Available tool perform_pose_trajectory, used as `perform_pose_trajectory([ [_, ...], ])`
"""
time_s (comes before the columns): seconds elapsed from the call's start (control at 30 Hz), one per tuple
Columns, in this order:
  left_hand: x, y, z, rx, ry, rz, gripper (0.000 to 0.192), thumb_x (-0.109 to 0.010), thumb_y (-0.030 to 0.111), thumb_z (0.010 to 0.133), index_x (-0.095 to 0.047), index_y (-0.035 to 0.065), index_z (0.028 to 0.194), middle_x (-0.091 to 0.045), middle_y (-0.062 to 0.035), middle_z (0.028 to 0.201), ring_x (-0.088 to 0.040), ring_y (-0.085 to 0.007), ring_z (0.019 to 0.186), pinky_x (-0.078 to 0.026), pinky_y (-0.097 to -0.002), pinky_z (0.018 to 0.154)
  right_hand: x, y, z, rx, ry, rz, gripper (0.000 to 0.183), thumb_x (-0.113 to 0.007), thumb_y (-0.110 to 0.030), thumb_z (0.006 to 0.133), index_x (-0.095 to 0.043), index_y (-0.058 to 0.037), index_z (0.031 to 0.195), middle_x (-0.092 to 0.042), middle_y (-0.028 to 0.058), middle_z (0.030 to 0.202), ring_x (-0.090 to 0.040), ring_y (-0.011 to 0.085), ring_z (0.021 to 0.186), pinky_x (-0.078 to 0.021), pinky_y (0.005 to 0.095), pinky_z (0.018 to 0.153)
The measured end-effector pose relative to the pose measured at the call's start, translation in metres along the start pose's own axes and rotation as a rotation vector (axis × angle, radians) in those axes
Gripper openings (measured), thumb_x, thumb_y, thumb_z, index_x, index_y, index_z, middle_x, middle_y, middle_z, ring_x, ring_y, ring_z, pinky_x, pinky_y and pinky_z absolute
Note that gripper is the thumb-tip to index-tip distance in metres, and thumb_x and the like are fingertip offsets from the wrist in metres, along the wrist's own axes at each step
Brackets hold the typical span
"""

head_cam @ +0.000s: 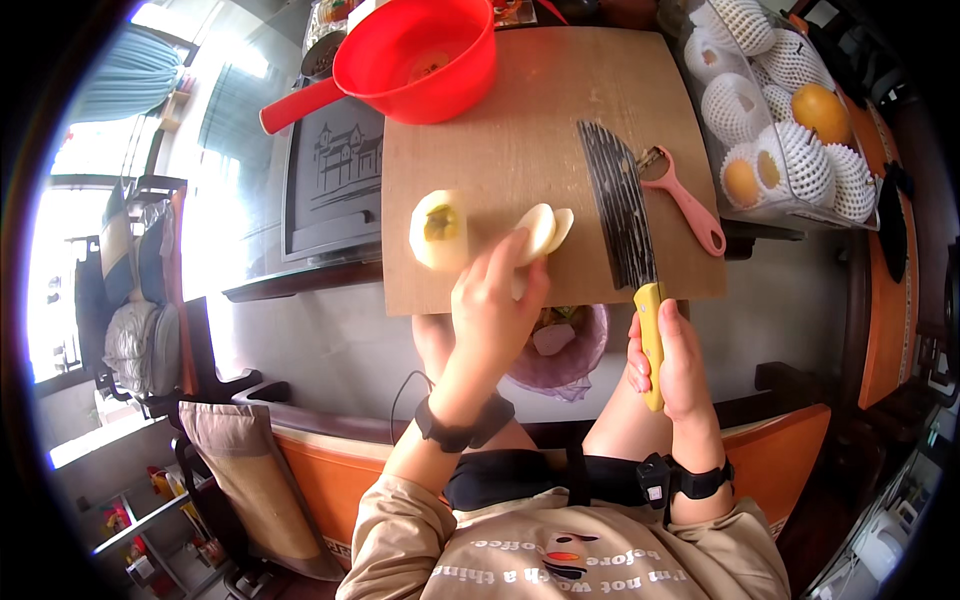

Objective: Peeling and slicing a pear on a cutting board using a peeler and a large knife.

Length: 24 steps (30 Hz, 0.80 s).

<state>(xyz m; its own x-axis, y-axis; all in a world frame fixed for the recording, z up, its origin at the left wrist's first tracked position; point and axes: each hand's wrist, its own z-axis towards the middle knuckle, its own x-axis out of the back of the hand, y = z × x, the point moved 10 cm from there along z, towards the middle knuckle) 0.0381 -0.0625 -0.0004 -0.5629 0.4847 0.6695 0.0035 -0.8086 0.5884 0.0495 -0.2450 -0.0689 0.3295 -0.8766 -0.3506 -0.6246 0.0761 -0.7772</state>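
My right hand [675,360] is closed round the yellow handle of a broad knife [619,202], its dark, streaked blade pointing away over the wooden cutting board [525,135]. My left hand [499,289] has its thumb and fingers on pale fruit slices [538,229] lying overlapped on the board; whether they are lifted cannot be told. Left of that hand sits a larger peeled piece of pale fruit [441,244] with a yellow-green hollow on top. A pink peeler [686,202] lies right of the blade.
A red plastic saucepan-shaped basin [450,90] stands at the board's far left, its handle jutting left. At the far right, a clear box [795,199] holds fruit in white foam nets. Below the board's near edge is a bin with a purple liner [589,360], containing scraps. A black tray [330,180] lies left.
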Motion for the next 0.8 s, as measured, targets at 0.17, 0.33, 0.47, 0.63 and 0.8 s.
perform_pose_trajectory([
  [0.17,-0.001,-0.005,0.002,0.100,-0.054,-0.053,0.020,-0.059,0.010,0.083,-0.060,0.0000,0.100,-0.064,-0.0139,0.083,-0.064,-0.0201,0.067,-0.050,-0.0284,0.064,-0.003,-0.003,0.002,-0.009,-0.022,0.001,0.046,-0.039,-0.050,0.092,-0.045,-0.0053,0.084,-0.041,0.0006,0.053,-0.037,0.0066,0.038,-0.0317,0.0201,0.038],
  [0.33,-0.005,-0.025,-0.019,0.379,-0.114,-0.222,0.021,-0.056,0.017,0.088,-0.060,-0.0023,0.095,-0.062,-0.0084,0.075,-0.059,-0.0120,0.061,-0.047,-0.0228,0.057,-0.012,-0.028,0.012,0.206,0.143,-0.163,0.032,-0.061,-0.034,0.085,-0.046,-0.0063,0.080,-0.042,-0.0023,0.055,-0.038,0.0029,0.041,-0.0314,0.0172,0.037],
  [0.47,-0.013,-0.025,-0.040,0.641,-0.273,-0.542,0.025,-0.053,0.019,0.091,-0.059,-0.0054,0.089,-0.059,-0.0045,0.071,-0.055,-0.0082,0.056,-0.044,-0.0203,0.050,-0.023,-0.054,0.009,0.430,0.233,-0.476,0.035,-0.073,-0.025,0.076,-0.050,-0.0013,0.085,-0.050,0.0017,0.068,-0.052,0.0099,0.060,-0.0430,0.0213,0.055],
  [0.63,-0.006,-0.014,-0.058,0.660,-0.375,-0.611,0.028,-0.056,0.024,0.089,-0.061,-0.0035,0.086,-0.061,-0.0072,0.067,-0.056,-0.0090,0.054,-0.044,-0.0209,0.049,-0.042,-0.066,-0.001,0.548,0.207,-0.443,0.032,-0.073,-0.009,0.074,-0.046,-0.0020,0.088,-0.058,0.0071,0.085,-0.057,0.0130,0.078,-0.0467,0.0256,0.072],
  [0.8,0.007,-0.012,-0.067,0.731,-0.331,-0.742,0.030,-0.051,0.024,0.092,-0.060,-0.0044,0.092,-0.060,-0.0055,0.071,-0.054,-0.0088,0.054,-0.043,-0.0197,0.049,-0.039,-0.051,-0.017,0.490,0.194,-0.244,0.029,-0.070,-0.001,0.074,-0.044,-0.0034,0.088,-0.056,0.0070,0.085,-0.056,0.0127,0.079,-0.0466,0.0254,0.074],
])
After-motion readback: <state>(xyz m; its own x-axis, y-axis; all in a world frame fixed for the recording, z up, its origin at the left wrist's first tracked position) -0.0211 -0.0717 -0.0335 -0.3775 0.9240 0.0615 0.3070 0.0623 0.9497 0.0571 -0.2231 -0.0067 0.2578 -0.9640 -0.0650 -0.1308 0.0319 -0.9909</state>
